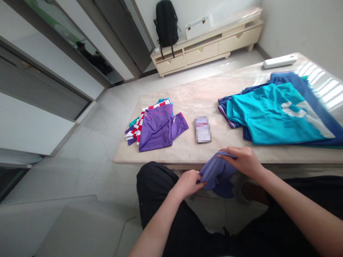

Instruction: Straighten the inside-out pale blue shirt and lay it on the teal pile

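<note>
Your small flat card or booklet (203, 129) on the pale marble surface (187, 150) was blurred out, so nothing on it could be read. The bunched lilac cloth (215, 174) hung below the surface's edge, its lower part hidden behind your right hand (242, 160) and lap. The teal and blue jerseys (278, 114) ran off the right edge. The striped red and white garment (139, 125) lay mostly buried under the purple shirt (158, 128).
</note>
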`<state>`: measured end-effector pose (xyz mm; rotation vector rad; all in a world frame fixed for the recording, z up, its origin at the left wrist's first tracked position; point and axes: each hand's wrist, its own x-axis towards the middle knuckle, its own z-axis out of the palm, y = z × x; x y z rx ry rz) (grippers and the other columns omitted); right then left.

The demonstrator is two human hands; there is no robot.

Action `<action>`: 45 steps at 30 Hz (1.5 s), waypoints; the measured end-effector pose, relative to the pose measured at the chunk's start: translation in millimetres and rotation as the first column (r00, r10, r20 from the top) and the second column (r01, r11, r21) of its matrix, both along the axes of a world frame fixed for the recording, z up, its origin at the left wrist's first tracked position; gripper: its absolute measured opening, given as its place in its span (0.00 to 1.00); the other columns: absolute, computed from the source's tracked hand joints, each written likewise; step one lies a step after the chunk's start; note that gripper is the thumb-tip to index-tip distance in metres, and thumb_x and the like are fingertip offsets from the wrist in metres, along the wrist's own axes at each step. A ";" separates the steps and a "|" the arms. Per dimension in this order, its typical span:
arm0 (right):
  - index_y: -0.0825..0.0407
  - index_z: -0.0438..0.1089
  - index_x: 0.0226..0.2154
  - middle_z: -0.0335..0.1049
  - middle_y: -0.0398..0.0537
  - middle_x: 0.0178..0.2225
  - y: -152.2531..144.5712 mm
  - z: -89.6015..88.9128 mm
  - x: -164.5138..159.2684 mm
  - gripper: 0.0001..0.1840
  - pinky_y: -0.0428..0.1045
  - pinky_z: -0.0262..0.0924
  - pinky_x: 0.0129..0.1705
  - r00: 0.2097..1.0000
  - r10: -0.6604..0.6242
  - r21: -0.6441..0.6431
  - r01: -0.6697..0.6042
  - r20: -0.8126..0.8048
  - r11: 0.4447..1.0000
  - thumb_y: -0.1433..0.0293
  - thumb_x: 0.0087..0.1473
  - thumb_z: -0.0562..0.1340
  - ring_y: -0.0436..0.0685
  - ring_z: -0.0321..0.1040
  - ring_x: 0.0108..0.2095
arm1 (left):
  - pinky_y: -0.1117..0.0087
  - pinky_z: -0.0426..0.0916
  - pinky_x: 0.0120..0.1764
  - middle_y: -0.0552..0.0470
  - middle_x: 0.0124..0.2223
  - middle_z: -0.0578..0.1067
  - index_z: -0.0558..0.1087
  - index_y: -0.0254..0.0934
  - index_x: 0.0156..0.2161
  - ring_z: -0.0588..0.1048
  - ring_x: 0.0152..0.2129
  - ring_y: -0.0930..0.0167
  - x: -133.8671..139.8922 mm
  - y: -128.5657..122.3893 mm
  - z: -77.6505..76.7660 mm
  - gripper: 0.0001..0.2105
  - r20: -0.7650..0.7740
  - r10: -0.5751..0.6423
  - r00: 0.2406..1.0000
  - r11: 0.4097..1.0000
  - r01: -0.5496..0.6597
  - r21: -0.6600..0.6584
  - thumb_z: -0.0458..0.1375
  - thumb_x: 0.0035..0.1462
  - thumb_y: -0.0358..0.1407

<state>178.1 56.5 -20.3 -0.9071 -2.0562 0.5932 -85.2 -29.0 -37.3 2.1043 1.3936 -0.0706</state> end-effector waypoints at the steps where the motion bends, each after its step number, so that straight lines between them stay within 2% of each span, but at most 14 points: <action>1: 0.48 0.77 0.39 0.81 0.42 0.35 0.1 -0.2 0.0 0.04 0.45 0.68 0.36 1.000 -0.004 -0.002 0.004 0.001 1.000 0.66 0.62 0.67 0.52 0.78 0.33 | 0.72 0.67 0.39 0.51 0.40 0.80 0.80 0.38 0.33 0.78 0.38 0.67 0.4 0.1 0.2 0.11 -0.023 -0.010 1.000 1.000 0.010 -0.009 0.61 0.63 0.42; 18: 0.47 0.79 0.39 0.82 0.44 0.36 2.8 -1.9 3.7 0.09 0.47 0.71 0.37 0.998 -0.059 0.016 0.059 0.003 0.998 0.61 0.63 0.65 0.55 0.80 0.33 | 0.64 0.73 0.43 0.43 0.38 0.82 0.82 0.38 0.37 0.82 0.38 0.59 2.7 -4.4 -9.0 0.13 -0.267 -0.045 0.963 0.995 0.020 -0.097 0.61 0.60 0.45; 29: 0.48 0.79 0.39 0.82 0.44 0.35 3.1 2.5 5.7 0.06 0.46 0.71 0.36 0.996 -0.058 0.044 0.061 -0.068 0.997 0.64 0.62 0.67 0.55 0.79 0.33 | 0.61 0.75 0.41 0.39 0.37 0.83 0.83 0.36 0.38 0.83 0.37 0.56 2.1 -7.2 -12.7 0.14 -0.321 -0.058 0.945 0.987 0.006 -0.161 0.59 0.61 0.44; 34: 0.48 0.79 0.39 0.83 0.46 0.36 3.0 3.2 8.2 0.06 0.48 0.73 0.37 0.989 -0.107 0.058 0.113 -0.098 0.992 0.64 0.61 0.67 0.56 0.80 0.34 | 0.59 0.76 0.41 0.38 0.38 0.83 0.83 0.36 0.39 0.82 0.38 0.54 2.1 -6.5 -12.9 0.15 -0.334 -0.052 0.941 0.986 -0.004 -0.167 0.59 0.61 0.44; 45: 0.46 0.80 0.38 0.83 0.46 0.36 2.6 9.8 10.0 0.07 0.49 0.74 0.36 0.976 -0.182 0.088 0.193 -0.120 0.977 0.62 0.60 0.67 0.57 0.80 0.33 | 0.62 0.75 0.41 0.40 0.37 0.83 0.82 0.37 0.38 0.82 0.37 0.56 2.4 -5.8 -10.9 0.14 -0.335 -0.045 0.941 0.987 -0.011 -0.162 0.59 0.61 0.45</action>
